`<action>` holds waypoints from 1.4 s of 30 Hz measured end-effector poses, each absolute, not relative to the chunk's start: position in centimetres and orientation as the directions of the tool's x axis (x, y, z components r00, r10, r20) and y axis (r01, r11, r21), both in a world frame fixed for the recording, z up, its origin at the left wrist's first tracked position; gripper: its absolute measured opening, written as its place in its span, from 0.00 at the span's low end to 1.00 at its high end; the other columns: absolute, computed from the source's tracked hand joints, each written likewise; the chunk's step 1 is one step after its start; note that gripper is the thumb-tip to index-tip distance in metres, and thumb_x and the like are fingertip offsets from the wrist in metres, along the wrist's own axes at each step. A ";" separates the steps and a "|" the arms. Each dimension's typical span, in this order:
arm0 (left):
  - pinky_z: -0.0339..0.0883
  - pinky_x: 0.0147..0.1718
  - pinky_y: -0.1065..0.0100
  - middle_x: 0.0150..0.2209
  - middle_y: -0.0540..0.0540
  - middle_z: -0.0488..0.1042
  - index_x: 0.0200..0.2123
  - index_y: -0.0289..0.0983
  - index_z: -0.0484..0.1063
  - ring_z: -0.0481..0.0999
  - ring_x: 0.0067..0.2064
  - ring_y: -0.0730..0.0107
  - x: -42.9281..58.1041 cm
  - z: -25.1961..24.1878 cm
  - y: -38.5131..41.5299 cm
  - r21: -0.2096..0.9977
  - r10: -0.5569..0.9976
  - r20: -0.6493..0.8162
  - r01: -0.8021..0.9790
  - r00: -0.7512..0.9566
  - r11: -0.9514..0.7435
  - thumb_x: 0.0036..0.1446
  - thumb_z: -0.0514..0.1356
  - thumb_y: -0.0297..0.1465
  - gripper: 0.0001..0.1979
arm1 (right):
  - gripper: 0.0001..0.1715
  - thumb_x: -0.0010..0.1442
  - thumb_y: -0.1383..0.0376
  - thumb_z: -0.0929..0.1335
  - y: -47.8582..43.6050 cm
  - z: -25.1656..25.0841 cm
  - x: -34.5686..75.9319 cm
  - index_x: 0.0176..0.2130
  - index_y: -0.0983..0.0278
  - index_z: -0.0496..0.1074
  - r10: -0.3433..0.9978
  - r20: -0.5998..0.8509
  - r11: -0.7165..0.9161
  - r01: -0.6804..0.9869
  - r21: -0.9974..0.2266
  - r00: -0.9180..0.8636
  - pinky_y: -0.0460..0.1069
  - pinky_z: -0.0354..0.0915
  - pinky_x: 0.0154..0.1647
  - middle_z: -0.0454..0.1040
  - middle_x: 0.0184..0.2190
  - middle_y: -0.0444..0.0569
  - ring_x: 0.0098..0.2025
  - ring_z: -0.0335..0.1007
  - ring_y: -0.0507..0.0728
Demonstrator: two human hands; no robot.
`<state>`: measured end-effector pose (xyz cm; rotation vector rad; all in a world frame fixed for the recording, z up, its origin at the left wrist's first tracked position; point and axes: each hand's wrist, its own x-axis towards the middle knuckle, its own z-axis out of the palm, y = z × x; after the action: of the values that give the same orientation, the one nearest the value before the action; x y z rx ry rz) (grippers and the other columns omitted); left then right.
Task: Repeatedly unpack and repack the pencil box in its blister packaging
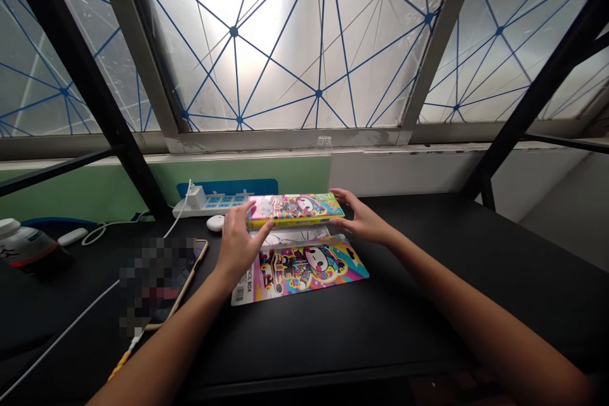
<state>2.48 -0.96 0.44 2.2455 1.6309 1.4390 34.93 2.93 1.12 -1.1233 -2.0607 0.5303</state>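
A colourful cartoon pencil box [295,208] with a yellow side is gripped at its two ends. My left hand [240,238] has its thumb on the near side and its fingers over the left end. At the right end, my right hand [359,219] pinches the box between thumb and fingers. Below it lies a printed backing card [304,273] with matching art, a barcode and the words "pencil box" along its left edge. Between box and card, a clear plastic piece [290,236] shows in part. Whether the box touches it, I cannot tell.
A white power strip [221,205] with a plug stands behind, near a white mouse-like object [216,223]. To the left are a cabled device with a tan edge [190,282], partly blurred out, and a dark bottle [31,247]. Black frame bars [533,98] flank the black table [380,336].
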 end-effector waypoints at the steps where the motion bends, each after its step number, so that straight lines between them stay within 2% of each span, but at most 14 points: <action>1: 0.63 0.56 0.52 0.52 0.40 0.69 0.57 0.40 0.66 0.69 0.56 0.52 2.4 -0.3 -0.8 0.501 0.779 0.626 0.744 0.041 -0.442 0.62 0.61 0.43 0.23 | 0.45 0.58 0.49 0.72 3.2 0.3 34.8 0.66 0.59 0.54 0.845 0.386 0.534 0.570 -0.625 -0.370 0.65 0.59 0.64 0.66 0.62 0.58 0.64 0.62 0.68; 5: 0.64 0.54 0.51 0.49 0.42 0.72 0.52 0.42 0.70 0.71 0.54 0.53 1.4 -1.4 -1.2 0.520 0.871 0.486 0.780 0.065 -0.348 0.63 0.58 0.43 0.18 | 0.42 0.61 0.46 0.68 2.7 -1.7 34.7 0.67 0.58 0.55 0.860 0.327 0.510 0.665 -0.546 -0.391 0.66 0.57 0.64 0.62 0.65 0.59 0.65 0.59 0.69; 8: 0.63 0.54 0.48 0.47 0.44 0.75 0.48 0.43 0.72 0.72 0.52 0.52 0.6 -0.8 -1.3 0.450 0.903 0.420 0.845 0.086 -0.289 0.64 0.56 0.42 0.15 | 0.42 0.61 0.44 0.66 2.0 -1.9 34.7 0.66 0.59 0.57 0.863 0.308 0.505 0.720 -0.476 -0.401 0.65 0.55 0.65 0.62 0.65 0.58 0.67 0.54 0.69; 12: 0.58 0.57 0.40 0.53 0.42 0.74 0.49 0.42 0.73 0.69 0.56 0.46 0.2 -0.4 -1.2 0.298 0.879 0.467 0.918 0.098 -0.260 0.65 0.55 0.42 0.15 | 0.36 0.63 0.42 0.64 1.5 -1.9 34.2 0.62 0.59 0.65 0.872 0.260 0.486 0.799 -0.354 -0.415 0.69 0.51 0.65 0.62 0.67 0.56 0.69 0.51 0.71; 16: 0.58 0.60 0.45 0.62 0.37 0.66 0.53 0.39 0.70 0.63 0.63 0.48 1.6 -0.6 -1.5 0.215 0.798 0.560 0.891 0.222 -0.399 0.65 0.55 0.41 0.18 | 0.27 0.66 0.47 0.64 0.7 -1.5 33.1 0.56 0.59 0.71 0.809 0.445 0.508 0.838 -0.197 -0.385 0.72 0.47 0.65 0.66 0.64 0.58 0.66 0.57 0.70; 20: 0.55 0.64 0.49 0.67 0.36 0.58 0.56 0.38 0.68 0.56 0.68 0.50 4.4 -0.2 -1.2 0.170 0.768 0.520 0.836 0.373 -0.521 0.67 0.53 0.42 0.21 | 0.18 0.68 0.54 0.64 -1.0 -0.8 31.3 0.50 0.62 0.73 0.622 0.631 0.643 0.762 -0.074 -0.464 0.65 0.58 0.60 0.74 0.54 0.59 0.56 0.68 0.66; 23: 0.51 0.65 0.47 0.70 0.35 0.53 0.61 0.37 0.65 0.49 0.71 0.48 6.4 0.0 0.0 0.201 0.826 0.366 0.830 0.429 -0.520 0.67 0.50 0.47 0.27 | 0.17 0.68 0.55 0.64 -2.6 -0.7 29.3 0.47 0.62 0.75 0.511 0.545 0.799 0.601 -0.015 -0.665 0.60 0.66 0.51 0.77 0.46 0.58 0.48 0.72 0.64; 25: 0.48 0.65 0.41 0.72 0.33 0.48 0.65 0.36 0.60 0.43 0.72 0.43 7.2 -0.1 1.0 0.232 0.868 0.223 0.840 0.444 -0.490 0.67 0.46 0.52 0.33 | 0.19 0.68 0.53 0.63 -3.5 -0.8 28.1 0.46 0.62 0.76 0.484 0.395 0.858 0.511 -0.041 -0.781 0.59 0.67 0.50 0.78 0.42 0.56 0.45 0.73 0.64; 27: 0.44 0.65 0.37 0.71 0.33 0.49 0.66 0.36 0.58 0.43 0.72 0.41 7.7 -0.3 1.9 0.233 0.888 0.140 0.858 0.437 -0.459 0.66 0.44 0.55 0.36 | 0.25 0.67 0.48 0.64 -4.1 -1.0 27.2 0.51 0.62 0.75 0.506 0.264 0.862 0.493 -0.118 -0.821 0.61 0.65 0.55 0.77 0.47 0.57 0.50 0.72 0.65; 31: 0.42 0.65 0.37 0.69 0.33 0.56 0.66 0.36 0.59 0.51 0.70 0.42 7.4 -1.0 2.8 0.192 0.909 0.188 0.894 0.372 -0.406 0.67 0.42 0.53 0.35 | 0.45 0.62 0.41 0.65 -3.8 -1.3 26.9 0.69 0.59 0.56 0.593 0.089 0.783 0.547 -0.296 -0.800 0.66 0.49 0.69 0.57 0.69 0.57 0.70 0.49 0.70; 35: 0.43 0.64 0.37 0.69 0.33 0.57 0.64 0.37 0.62 0.51 0.70 0.41 6.3 -1.4 3.1 0.184 0.917 0.198 0.905 0.348 -0.383 0.67 0.41 0.53 0.34 | 0.50 0.61 0.41 0.67 -3.3 -1.2 27.5 0.72 0.54 0.46 0.605 0.012 0.730 0.549 -0.407 -0.796 0.68 0.36 0.71 0.47 0.72 0.52 0.72 0.42 0.70; 37: 0.43 0.64 0.37 0.69 0.33 0.57 0.64 0.38 0.62 0.51 0.70 0.41 5.7 -1.5 3.3 0.182 0.920 0.199 0.910 0.338 -0.374 0.67 0.42 0.53 0.34 | 0.49 0.60 0.41 0.67 -3.4 -0.7 27.9 0.71 0.53 0.49 0.608 0.005 0.725 0.553 -0.411 -0.794 0.67 0.38 0.71 0.50 0.72 0.51 0.72 0.45 0.70; 39: 0.44 0.64 0.37 0.69 0.34 0.57 0.65 0.38 0.62 0.52 0.70 0.41 5.1 -1.5 3.5 0.179 0.924 0.204 0.916 0.323 -0.359 0.67 0.42 0.53 0.34 | 0.41 0.61 0.42 0.67 -3.6 -0.1 28.3 0.68 0.52 0.59 0.613 -0.006 0.720 0.561 -0.407 -0.790 0.64 0.48 0.69 0.58 0.69 0.51 0.69 0.54 0.69; 42: 0.45 0.64 0.38 0.69 0.34 0.57 0.64 0.39 0.62 0.52 0.70 0.42 4.5 -1.6 3.8 0.175 0.927 0.202 0.919 0.317 -0.353 0.67 0.42 0.53 0.33 | 0.27 0.64 0.45 0.66 -3.6 0.5 29.1 0.55 0.55 0.75 0.663 0.038 0.696 0.596 -0.401 -0.748 0.59 0.64 0.55 0.74 0.55 0.53 0.55 0.69 0.65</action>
<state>4.46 3.77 -1.55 2.5271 1.7715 0.4171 29.13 -3.58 0.53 -1.0211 -2.7246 0.5503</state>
